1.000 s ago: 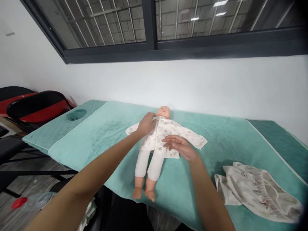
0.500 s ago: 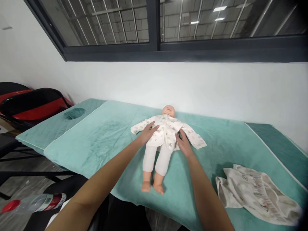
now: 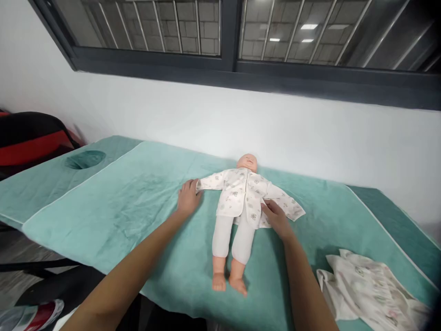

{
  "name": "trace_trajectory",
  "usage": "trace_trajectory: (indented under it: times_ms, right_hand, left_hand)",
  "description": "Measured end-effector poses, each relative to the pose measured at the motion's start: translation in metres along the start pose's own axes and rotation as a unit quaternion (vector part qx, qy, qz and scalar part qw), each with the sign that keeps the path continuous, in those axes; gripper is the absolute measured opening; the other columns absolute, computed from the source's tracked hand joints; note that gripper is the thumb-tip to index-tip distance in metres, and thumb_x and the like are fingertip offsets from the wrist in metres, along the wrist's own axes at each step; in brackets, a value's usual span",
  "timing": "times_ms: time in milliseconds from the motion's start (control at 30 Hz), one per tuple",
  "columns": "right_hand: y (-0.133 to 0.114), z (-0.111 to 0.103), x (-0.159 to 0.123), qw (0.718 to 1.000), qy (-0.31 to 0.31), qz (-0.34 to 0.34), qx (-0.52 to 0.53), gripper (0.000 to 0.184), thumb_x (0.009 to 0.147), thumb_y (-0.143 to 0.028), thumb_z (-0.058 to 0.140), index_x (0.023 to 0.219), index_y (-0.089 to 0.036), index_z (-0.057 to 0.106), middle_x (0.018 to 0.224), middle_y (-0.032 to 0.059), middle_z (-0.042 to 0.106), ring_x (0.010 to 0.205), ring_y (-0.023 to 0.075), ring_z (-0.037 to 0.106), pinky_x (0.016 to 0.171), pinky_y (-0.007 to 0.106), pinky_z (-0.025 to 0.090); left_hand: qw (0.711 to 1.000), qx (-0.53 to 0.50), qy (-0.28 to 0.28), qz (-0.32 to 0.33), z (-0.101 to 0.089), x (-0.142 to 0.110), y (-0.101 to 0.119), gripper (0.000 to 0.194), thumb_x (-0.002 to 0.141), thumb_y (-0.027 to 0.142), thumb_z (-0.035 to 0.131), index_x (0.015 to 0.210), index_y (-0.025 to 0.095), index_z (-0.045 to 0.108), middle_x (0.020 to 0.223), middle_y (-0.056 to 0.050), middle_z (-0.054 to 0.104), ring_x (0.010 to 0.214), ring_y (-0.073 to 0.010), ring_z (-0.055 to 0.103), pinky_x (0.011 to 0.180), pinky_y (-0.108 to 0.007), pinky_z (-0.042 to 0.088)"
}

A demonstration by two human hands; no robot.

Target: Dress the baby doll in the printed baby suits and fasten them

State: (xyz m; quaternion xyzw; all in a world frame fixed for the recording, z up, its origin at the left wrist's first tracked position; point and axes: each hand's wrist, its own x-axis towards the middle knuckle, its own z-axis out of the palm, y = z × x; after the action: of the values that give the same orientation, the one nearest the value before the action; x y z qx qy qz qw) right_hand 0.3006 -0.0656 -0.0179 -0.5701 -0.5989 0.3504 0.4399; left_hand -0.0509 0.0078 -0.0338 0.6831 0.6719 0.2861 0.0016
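A baby doll [image 3: 247, 162] lies on its back, head toward the wall, in white leggings [image 3: 222, 236] with bare feet. It wears a white printed baby jacket [image 3: 230, 197], whose front edges meet at the chest and part lower down. My left hand [image 3: 189, 197] is at the cuff of the sleeve on the left, fingers curled round its end. At the jacket's right front edge, my right hand [image 3: 276, 217] pinches the cloth between thumb and fingers. The other sleeve [image 3: 287, 204] lies spread out to the right, its cuff flat.
A teal cover with a round hole [image 3: 86, 159] spreads over the padded table [image 3: 138, 193]. Crumpled printed cloth [image 3: 374, 289] lies at the front right. Red-and-black chairs [image 3: 32, 140] stand left, and a plastic bottle [image 3: 31, 317] lies lower left. The wall and barred window are behind.
My left hand has gone from the jacket's chest out to the left sleeve's cuff. My right hand stays at the jacket's right edge. The view has shifted slightly.
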Motion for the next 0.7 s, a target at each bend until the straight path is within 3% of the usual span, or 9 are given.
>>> trace_trajectory:
  times_ms: [100, 233, 367, 433, 500, 600, 700]
  right_hand:
    - [0.000, -0.008, 0.001, 0.996, 0.071, 0.040, -0.027, 0.043, 0.086, -0.056, 0.054, 0.101, -0.020, 0.072, 0.106, 0.0063, 0.073, 0.102, 0.0256, 0.063, 0.092, 0.036, 0.046]
    - [0.015, -0.016, 0.003, 0.958, 0.217, 0.107, -0.156, 0.041, 0.087, -0.050, 0.050, 0.098, -0.019, 0.074, 0.104, 0.0102, 0.074, 0.099, 0.0280, 0.065, 0.092, 0.040, 0.046]
    - [0.032, -0.014, 0.009, 0.939, 0.219, 0.017, -0.267, 0.039, 0.083, -0.036, 0.049, 0.109, -0.015, 0.070, 0.121, 0.0137, 0.068, 0.117, 0.0283, 0.058, 0.104, 0.041, 0.040]
    - [0.035, -0.012, 0.014, 0.924, 0.228, -0.007, -0.308, 0.046, 0.081, -0.033, 0.051, 0.120, -0.014, 0.064, 0.132, 0.0157, 0.061, 0.126, 0.0289, 0.052, 0.108, 0.043, 0.037]
    - [0.036, -0.010, 0.019, 0.914, 0.217, -0.003, -0.344, 0.050, 0.080, -0.032, 0.051, 0.126, -0.014, 0.060, 0.137, 0.0159, 0.058, 0.128, 0.0295, 0.049, 0.109, 0.045, 0.036]
    - [0.032, -0.009, 0.021, 0.916, 0.181, 0.015, -0.358, 0.043, 0.081, -0.032, 0.049, 0.119, -0.016, 0.064, 0.128, 0.0142, 0.064, 0.121, 0.0296, 0.054, 0.106, 0.045, 0.037]
    - [0.025, -0.008, 0.015, 0.924, 0.227, 0.038, -0.306, 0.037, 0.083, -0.035, 0.046, 0.104, -0.015, 0.069, 0.115, 0.0152, 0.069, 0.110, 0.0295, 0.058, 0.099, 0.043, 0.041]
  left_hand:
    - [1.000, -0.016, -0.003, 0.026, 0.004, 0.023, -0.018, 0.044, 0.086, 0.021, 0.053, 0.129, 0.023, 0.062, 0.127, -0.013, 0.058, 0.115, -0.0329, 0.053, 0.097, -0.047, 0.045]
    - [0.990, -0.115, 0.055, 0.065, 0.011, 0.043, -0.034, 0.048, 0.075, 0.001, 0.044, 0.106, 0.025, 0.072, 0.110, -0.007, 0.063, 0.106, -0.0251, 0.057, 0.091, -0.038, 0.048]
    - [0.966, -0.200, 0.150, 0.063, 0.011, 0.045, -0.042, 0.040, 0.071, 0.000, 0.045, 0.092, 0.022, 0.072, 0.096, -0.007, 0.061, 0.097, -0.0224, 0.058, 0.088, -0.037, 0.049]
    - [0.959, -0.219, 0.170, 0.065, 0.007, 0.043, -0.044, 0.037, 0.071, -0.002, 0.045, 0.087, 0.021, 0.070, 0.096, -0.007, 0.061, 0.098, -0.0220, 0.057, 0.090, -0.037, 0.048]
    - [0.957, -0.226, 0.178, 0.050, 0.004, 0.042, -0.044, 0.037, 0.071, -0.003, 0.043, 0.084, 0.020, 0.068, 0.097, -0.008, 0.061, 0.099, -0.0221, 0.057, 0.091, -0.038, 0.047]
    - [0.957, -0.228, 0.178, 0.023, -0.001, 0.040, -0.043, 0.036, 0.074, -0.001, 0.040, 0.088, 0.020, 0.067, 0.098, -0.008, 0.061, 0.100, -0.0230, 0.057, 0.092, -0.038, 0.047]
    - [0.965, -0.222, 0.116, 0.083, -0.002, 0.039, -0.040, 0.028, 0.085, 0.011, 0.043, 0.100, 0.019, 0.065, 0.106, -0.008, 0.065, 0.106, -0.0235, 0.057, 0.097, -0.038, 0.045]
